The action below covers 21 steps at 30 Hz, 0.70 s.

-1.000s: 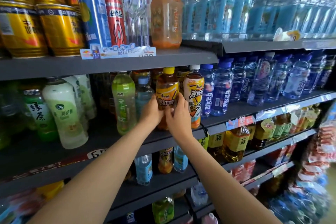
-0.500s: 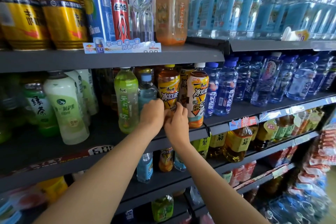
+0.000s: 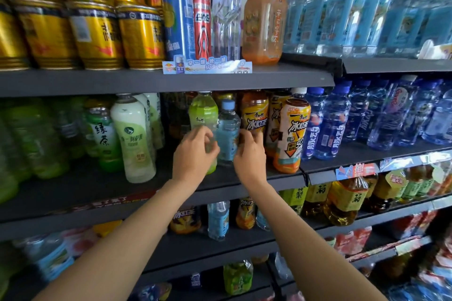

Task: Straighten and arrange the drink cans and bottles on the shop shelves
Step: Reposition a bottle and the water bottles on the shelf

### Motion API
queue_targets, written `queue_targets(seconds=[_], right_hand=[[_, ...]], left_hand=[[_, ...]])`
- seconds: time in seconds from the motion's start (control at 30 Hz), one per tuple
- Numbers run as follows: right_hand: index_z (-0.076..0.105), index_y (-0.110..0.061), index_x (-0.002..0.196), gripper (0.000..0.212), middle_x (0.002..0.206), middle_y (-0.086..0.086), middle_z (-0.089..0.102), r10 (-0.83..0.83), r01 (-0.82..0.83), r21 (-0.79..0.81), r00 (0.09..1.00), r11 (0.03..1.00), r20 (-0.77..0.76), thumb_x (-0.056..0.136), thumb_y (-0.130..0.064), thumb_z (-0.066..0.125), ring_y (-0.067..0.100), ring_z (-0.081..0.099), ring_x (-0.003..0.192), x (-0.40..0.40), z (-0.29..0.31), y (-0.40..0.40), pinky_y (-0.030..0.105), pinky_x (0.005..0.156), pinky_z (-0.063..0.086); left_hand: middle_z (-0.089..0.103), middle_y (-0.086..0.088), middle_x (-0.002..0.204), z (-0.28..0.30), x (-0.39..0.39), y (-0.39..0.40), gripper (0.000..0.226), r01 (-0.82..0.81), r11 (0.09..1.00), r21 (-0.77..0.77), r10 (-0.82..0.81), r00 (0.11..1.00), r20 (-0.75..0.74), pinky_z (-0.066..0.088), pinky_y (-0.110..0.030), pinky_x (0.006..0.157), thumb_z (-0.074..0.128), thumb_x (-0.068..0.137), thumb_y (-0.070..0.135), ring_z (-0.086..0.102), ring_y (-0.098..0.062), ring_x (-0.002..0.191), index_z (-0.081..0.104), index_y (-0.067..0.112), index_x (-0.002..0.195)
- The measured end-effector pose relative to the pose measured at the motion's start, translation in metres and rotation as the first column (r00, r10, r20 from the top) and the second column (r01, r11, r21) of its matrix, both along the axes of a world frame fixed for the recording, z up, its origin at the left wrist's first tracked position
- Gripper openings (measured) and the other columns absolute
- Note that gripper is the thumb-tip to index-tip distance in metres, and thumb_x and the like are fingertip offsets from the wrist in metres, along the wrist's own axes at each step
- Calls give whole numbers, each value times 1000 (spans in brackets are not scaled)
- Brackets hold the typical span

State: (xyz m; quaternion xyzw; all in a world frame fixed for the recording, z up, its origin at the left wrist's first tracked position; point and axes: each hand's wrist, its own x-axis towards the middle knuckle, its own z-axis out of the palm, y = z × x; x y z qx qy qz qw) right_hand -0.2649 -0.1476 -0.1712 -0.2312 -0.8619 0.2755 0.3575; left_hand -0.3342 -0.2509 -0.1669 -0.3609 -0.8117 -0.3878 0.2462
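Blue-capped water bottle [image 3: 228, 134] upright between both hands, left hand [image 3: 194, 156] and right hand [image 3: 250, 156] loosely curled, grip unclear.

We reach both bare arms forward, left hand [image 3: 195, 154] and right hand [image 3: 250, 156] raised close together, fingers loosely curled.

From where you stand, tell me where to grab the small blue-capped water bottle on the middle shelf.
Grip the small water bottle round its mid body, coming straight in from the shelf front. It stands upright, wedged between the green tea bottle and the iced tea bottle, and the shelf above crowds its cap.
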Motion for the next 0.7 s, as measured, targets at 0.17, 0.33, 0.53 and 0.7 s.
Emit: queue_targets(seconds=[0.17,0.33,0.53,0.7], right_hand=[[7,-24,149,75,150,13,20,21,-37,147,994,988,110,90,-5,48,35,59,93,-26,29,2,35,59,40],[-6,-26,149,89,149,16,22,6,-49,154,963,987,269,89,-21,58,37,59,102,-42,32,6,40,67,47],[9,-17,147,82,133,14,30,-116,81,249,985,965,130,86,-34,62,34,62,88,-26,30,-2,35,61,43],[35,-10,127,63,127,14,30,-210,206,87,977,975,34,79,-33,68,34,52,104,-17,20,-16,34,68,41]], left_hand=[[46,-11,107,8,-9,-1,44,-146,987,62,136,981,141,33,-26,77,71,78,32,45,-25,100,47,5,102],[44,-13,113,11,-11,0,31,-162,987,-6,160,969,189,35,-26,78,64,85,20,48,-27,103,45,5,104],[43,-13,120,11,-3,0,33,-139,987,-75,150,975,166,39,-33,88,62,85,13,47,-29,110,45,4,112],[36,-14,127,5,9,-6,53,-46,978,-206,94,968,233,39,-35,92,66,82,15,45,-32,117,37,6,126]])
